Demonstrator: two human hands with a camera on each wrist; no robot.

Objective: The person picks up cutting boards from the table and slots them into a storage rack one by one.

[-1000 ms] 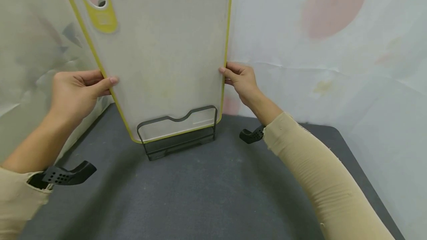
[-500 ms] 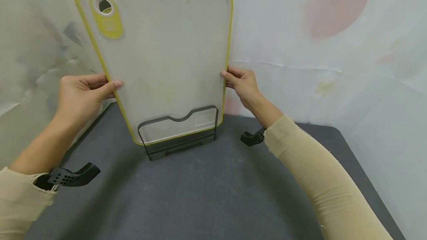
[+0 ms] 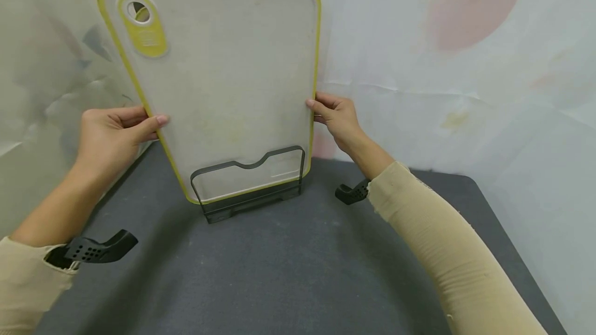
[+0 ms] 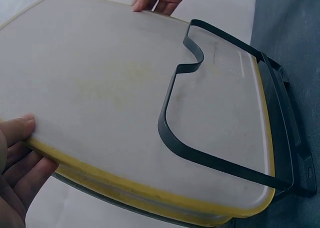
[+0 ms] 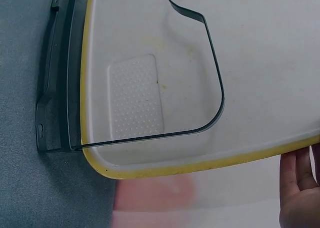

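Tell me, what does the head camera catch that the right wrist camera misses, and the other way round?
Only the head view shows the whole cutting board upright, its yellow handle hole at the top corner, the left hand gripping one side edge, and the grey table.

Only the right wrist view shows, up close, the dotted patch on the board's face near its lower corner.

Both show the board's yellow rim, the dark wire rack that the board's lower end sits in, and the right hand at the board's other edge.

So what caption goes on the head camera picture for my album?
Two hands hold a yellow-rimmed cutting board upright in a dark rack.
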